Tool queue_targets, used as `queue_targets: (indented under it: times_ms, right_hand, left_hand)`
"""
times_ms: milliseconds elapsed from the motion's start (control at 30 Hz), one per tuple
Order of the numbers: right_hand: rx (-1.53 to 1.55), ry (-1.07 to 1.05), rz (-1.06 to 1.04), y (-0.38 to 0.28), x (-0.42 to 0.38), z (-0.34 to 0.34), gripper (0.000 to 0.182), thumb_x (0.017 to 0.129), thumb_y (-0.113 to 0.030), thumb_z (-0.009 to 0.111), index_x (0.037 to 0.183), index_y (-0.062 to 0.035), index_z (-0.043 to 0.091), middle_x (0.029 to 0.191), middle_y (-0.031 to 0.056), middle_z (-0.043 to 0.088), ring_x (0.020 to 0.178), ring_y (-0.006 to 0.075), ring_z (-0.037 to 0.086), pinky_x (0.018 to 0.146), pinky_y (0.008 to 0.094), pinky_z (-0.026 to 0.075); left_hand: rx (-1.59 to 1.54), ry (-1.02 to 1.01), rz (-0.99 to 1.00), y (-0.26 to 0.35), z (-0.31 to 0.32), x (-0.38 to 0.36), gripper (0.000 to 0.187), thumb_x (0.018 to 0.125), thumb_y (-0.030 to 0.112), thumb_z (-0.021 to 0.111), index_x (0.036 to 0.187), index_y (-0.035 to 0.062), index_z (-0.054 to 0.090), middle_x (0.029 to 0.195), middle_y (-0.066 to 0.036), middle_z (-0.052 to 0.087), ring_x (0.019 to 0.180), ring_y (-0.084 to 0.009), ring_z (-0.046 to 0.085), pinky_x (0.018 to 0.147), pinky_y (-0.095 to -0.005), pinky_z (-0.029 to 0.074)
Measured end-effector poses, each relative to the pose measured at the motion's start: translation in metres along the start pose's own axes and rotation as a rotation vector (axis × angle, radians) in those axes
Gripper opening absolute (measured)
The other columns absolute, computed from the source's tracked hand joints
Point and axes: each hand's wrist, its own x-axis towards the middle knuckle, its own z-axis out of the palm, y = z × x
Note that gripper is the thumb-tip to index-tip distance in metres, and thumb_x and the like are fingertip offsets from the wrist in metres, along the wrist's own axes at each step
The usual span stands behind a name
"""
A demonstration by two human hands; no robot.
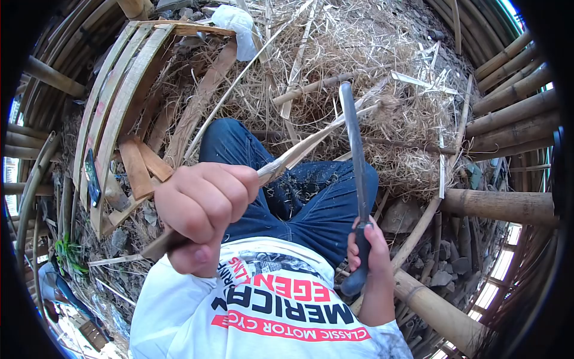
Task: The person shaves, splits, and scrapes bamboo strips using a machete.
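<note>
holding a pale, splintered stick [306, 145], a narrow grey-bladed knife [359, 179], black-handled

Left hand [202, 206] grips a stick [278, 166] (right hand [376, 248], knife [357, 161]).

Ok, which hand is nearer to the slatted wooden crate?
Left. The left hand, gripping a stick, is just right of the crate; the right hand, holding a long tool, is farther right.
</note>
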Motion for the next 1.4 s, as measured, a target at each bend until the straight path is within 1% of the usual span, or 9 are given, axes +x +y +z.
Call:
queue_targets:
  times_ms: [433, 567, 667, 800, 1100, 1167, 1267, 1367, 1400]
  right_hand:
    - [0.034, 0.063, 0.000, -0.001, 0.000, 0.012, 0.049, 0.093, -0.050, 0.060, 0.109, -0.0062, 0.043, 0.060, 0.0075, 0.048, 0.037, 0.0131, 0.046, 0.033, 0.0287, 0.044]
    - [0.007, -0.131, 0.024, 0.006, -0.005, 0.016, 0.042, 0.100, -0.047, 0.050, 0.110, -0.0071, 0.044, 0.059, 0.0055, 0.044, 0.037, 0.0119, 0.044, 0.032, 0.0278, 0.042]
    - [0.119, 0.049, -0.017, 0.007, 0.004, 0.013, 0.038, 0.100, -0.041, 0.052, 0.110, -0.0056, 0.044, 0.063, 0.0080, 0.047, 0.039, 0.0142, 0.047, 0.035, 0.0292, 0.045]
    - [0.002, -0.159, 0.025, 0.004, -0.011, 0.017, 0.048, 0.095, -0.046, 0.058, 0.113, -0.0036, 0.045, 0.063, 0.0112, 0.052, 0.040, 0.0152, 0.051, 0.036, 0.0286, 0.046]
    - [-0.038, -0.175, 0.039, -0.003, -0.001, 0.016, 0.040, 0.101, -0.041, 0.050, 0.117, -0.0049, 0.045, 0.067, 0.0113, 0.053, 0.043, 0.0155, 0.053, 0.039, 0.0287, 0.047]
    - [-0.012, -0.123, 0.009, -0.005, 0.001, 0.023, 0.033, 0.098, -0.028, 0.057, 0.117, -0.0032, 0.046, 0.066, 0.0083, 0.054, 0.044, 0.0138, 0.053, 0.041, 0.0273, 0.045]
    - [-0.547, 0.300, -0.365, -0.006, 0.008, 0.029, 0.038, 0.082, 0.001, 0.071, 0.114, 0.0004, 0.050, 0.071, 0.0028, 0.061, 0.052, 0.0076, 0.057, 0.047, 0.0234, 0.045]
    - [-0.923, 0.395, -0.794, -0.011, 0.009, 0.026, 0.038, 0.079, -0.001, 0.075, 0.111, 0.0004, 0.053, 0.074, 0.0031, 0.065, 0.059, 0.0081, 0.061, 0.052, 0.0232, 0.049]
    - [-0.903, 0.450, -0.738, -0.017, 0.000, 0.034, 0.039, 0.074, -0.001, 0.076, 0.108, -0.0007, 0.056, 0.075, 0.0058, 0.067, 0.063, 0.0121, 0.066, 0.058, 0.0257, 0.052]
  left_hand:
    - [0.014, 0.218, 0.013, 0.003, -0.003, -0.004, 0.038, 0.074, 0.020, 0.064, 0.055, 0.0140, 0.031, 0.046, 0.004, 0.032, 0.039, -0.0155, 0.027, 0.047, -0.0331, 0.024]
    - [0.104, 0.191, -0.017, 0.001, -0.005, -0.003, 0.040, 0.074, 0.022, 0.063, 0.055, 0.0143, 0.028, 0.046, 0.004, 0.029, 0.040, -0.0150, 0.028, 0.048, -0.0336, 0.025]
    - [0.035, 0.196, -0.020, -0.004, -0.009, -0.002, 0.039, 0.074, 0.023, 0.062, 0.055, 0.0137, 0.029, 0.046, 0.004, 0.029, 0.039, -0.0143, 0.028, 0.048, -0.0340, 0.025]
    - [0.039, 0.251, -0.010, -0.008, -0.014, -0.006, 0.037, 0.074, 0.023, 0.061, 0.056, 0.0133, 0.030, 0.046, 0.004, 0.030, 0.040, -0.0136, 0.028, 0.049, -0.0331, 0.025]
    - [0.077, 0.317, -0.031, -0.006, -0.022, -0.016, 0.036, 0.075, 0.022, 0.061, 0.056, 0.0140, 0.031, 0.047, 0.003, 0.032, 0.041, -0.0137, 0.030, 0.050, -0.0334, 0.026]
    - [0.089, 0.310, -0.028, -0.006, -0.016, -0.015, 0.036, 0.075, 0.022, 0.061, 0.055, 0.0141, 0.032, 0.047, 0.003, 0.032, 0.041, -0.0141, 0.031, 0.049, -0.0339, 0.026]
    - [0.049, -0.042, 0.033, -0.004, 0.004, -0.001, 0.042, 0.087, 0.025, 0.060, 0.053, 0.0118, 0.039, 0.048, 0.002, 0.031, 0.041, -0.0170, 0.035, 0.045, -0.0358, 0.028]
    - [-0.019, -0.264, 0.054, -0.007, 0.032, 0.009, 0.054, 0.102, 0.032, 0.050, 0.054, 0.0078, 0.041, 0.051, -0.002, 0.033, 0.042, -0.0191, 0.037, 0.045, -0.0347, 0.027]
    - [-0.029, -0.302, 0.057, -0.008, 0.038, 0.010, 0.054, 0.103, 0.033, 0.049, 0.055, 0.0071, 0.042, 0.053, -0.002, 0.034, 0.042, -0.0192, 0.038, 0.045, -0.0342, 0.026]
